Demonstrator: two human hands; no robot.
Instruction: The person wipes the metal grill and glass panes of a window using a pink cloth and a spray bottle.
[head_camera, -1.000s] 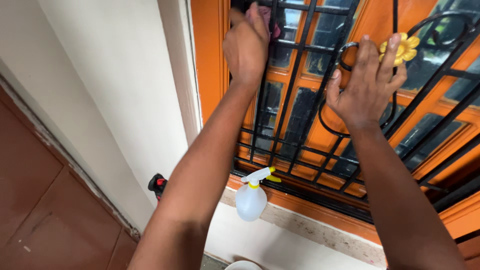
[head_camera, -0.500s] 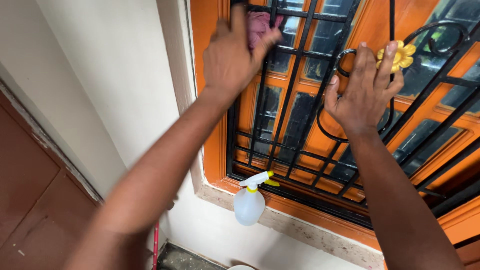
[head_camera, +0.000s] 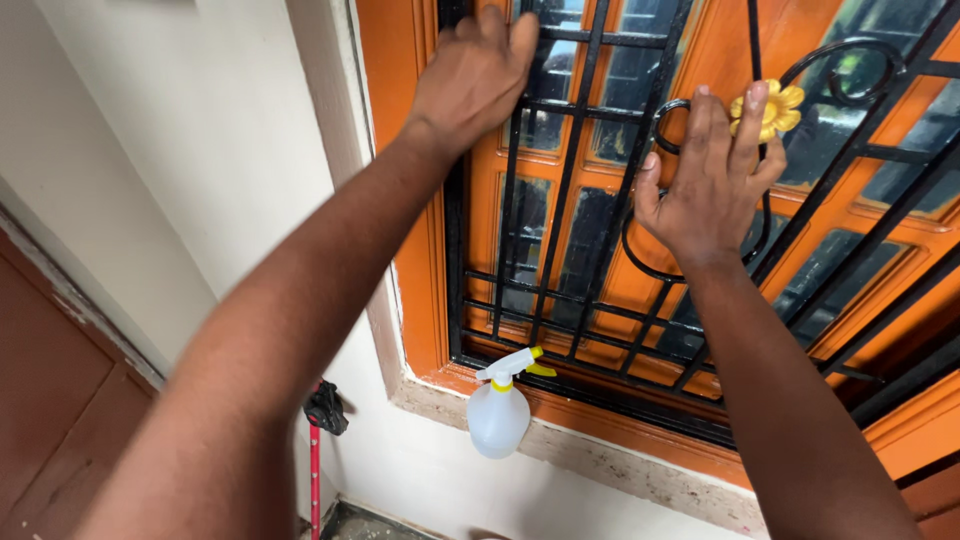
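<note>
My left hand presses flat against the top left corner of the black iron window grille. The pink cloth seen in it a moment ago is hidden under the palm. My right hand rests with spread fingers on a curled scroll of the grille and holds nothing. Its fingertips reach a yellow metal flower. Behind the bars are an orange wooden window frame and dark glass panes.
A white spray bottle with a yellow trigger hangs from the grille's bottom bar above the stone sill. A red pole with a black head leans by the white wall. Brown panelling fills the lower left.
My left hand slid a little left along the top of the grille, and the pink cloth is now covered by it. The view drifted right. My right hand stayed on the scroll.
</note>
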